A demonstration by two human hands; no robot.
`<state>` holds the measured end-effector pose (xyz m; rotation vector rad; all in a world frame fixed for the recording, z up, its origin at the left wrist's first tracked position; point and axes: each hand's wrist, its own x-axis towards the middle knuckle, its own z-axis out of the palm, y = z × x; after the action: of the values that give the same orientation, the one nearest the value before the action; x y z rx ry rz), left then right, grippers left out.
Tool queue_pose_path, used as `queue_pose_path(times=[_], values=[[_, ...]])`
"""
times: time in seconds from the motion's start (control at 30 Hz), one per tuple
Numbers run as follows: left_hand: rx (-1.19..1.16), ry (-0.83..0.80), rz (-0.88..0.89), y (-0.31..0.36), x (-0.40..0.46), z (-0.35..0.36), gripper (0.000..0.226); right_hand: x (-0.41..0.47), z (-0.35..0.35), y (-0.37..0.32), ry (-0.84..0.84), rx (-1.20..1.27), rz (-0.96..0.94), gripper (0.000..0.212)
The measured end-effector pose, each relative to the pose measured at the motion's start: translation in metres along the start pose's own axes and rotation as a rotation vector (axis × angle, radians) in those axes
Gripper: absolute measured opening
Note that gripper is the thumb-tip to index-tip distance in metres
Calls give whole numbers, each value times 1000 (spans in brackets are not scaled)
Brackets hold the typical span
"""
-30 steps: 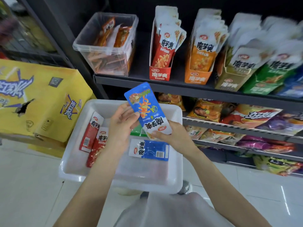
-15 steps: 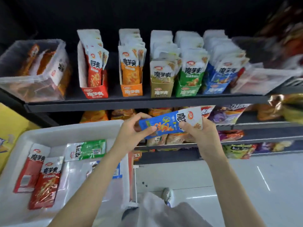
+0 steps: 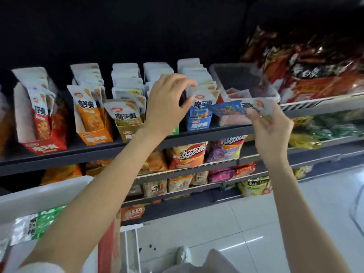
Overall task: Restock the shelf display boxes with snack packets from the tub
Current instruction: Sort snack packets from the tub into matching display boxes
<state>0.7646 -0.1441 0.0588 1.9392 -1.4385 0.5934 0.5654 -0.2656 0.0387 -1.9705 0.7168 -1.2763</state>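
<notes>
While left hand (image 3: 167, 103) parts packets (image 3: 202, 91), blue packet (image 3: 232, 108) (right-held)

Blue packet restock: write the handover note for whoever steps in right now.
Right hand pinches the blue packet by its white end, level with the top shelf. Left hand fingers curl at the packets in the blue display box, apparently parting them. Done: packet brought up to the shelf. Left: slot it into the blue box, then return to the white tub, where at least a green packet waits.
</notes>
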Motion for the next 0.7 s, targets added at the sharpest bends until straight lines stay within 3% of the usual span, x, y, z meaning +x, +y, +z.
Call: queue_pose_path(times=[0.2, 0.43, 0.6, 0.7], values=[[101, -238, 24, -13, 44, 11, 24, 39, 22, 10, -182, -123, -179, 22], [112, -215, 8, -17, 52, 22, 12, 54, 36, 23, -267, -200, -290, 19], [106, -188, -1, -19, 52, 29, 11, 63, 46, 19, -238, -282, -458, 14], [103, -176, 12, -19, 51, 29, 11, 65, 59, 12, -262, -431, -539, 14]])
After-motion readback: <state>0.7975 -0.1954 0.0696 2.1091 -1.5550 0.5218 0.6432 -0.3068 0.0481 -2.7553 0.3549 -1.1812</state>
